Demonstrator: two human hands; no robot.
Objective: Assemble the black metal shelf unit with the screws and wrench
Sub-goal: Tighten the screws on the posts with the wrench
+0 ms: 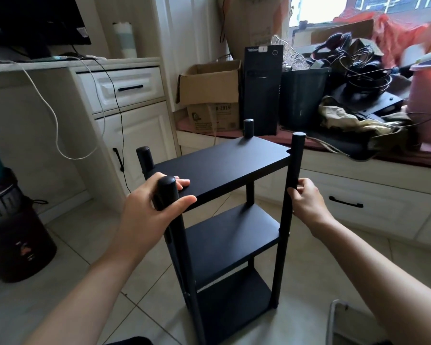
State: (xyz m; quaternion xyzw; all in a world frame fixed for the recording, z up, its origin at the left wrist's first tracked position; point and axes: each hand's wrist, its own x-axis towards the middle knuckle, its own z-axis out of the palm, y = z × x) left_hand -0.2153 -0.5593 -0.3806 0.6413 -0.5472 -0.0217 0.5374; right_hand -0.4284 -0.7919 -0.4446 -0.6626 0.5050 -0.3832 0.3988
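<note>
The black metal shelf unit stands upright on the tiled floor, with three shelves between round black posts. My left hand grips the near left post just below its top, fingertips resting on the top shelf. My right hand holds the near right post with curled fingers, a little under the top shelf. No screws or wrench are visible.
White cabinets with drawers stand at left. A window bench behind carries a cardboard box, a black computer tower and tangled cables. A dark round bin stands at left. A metal frame lies at lower right.
</note>
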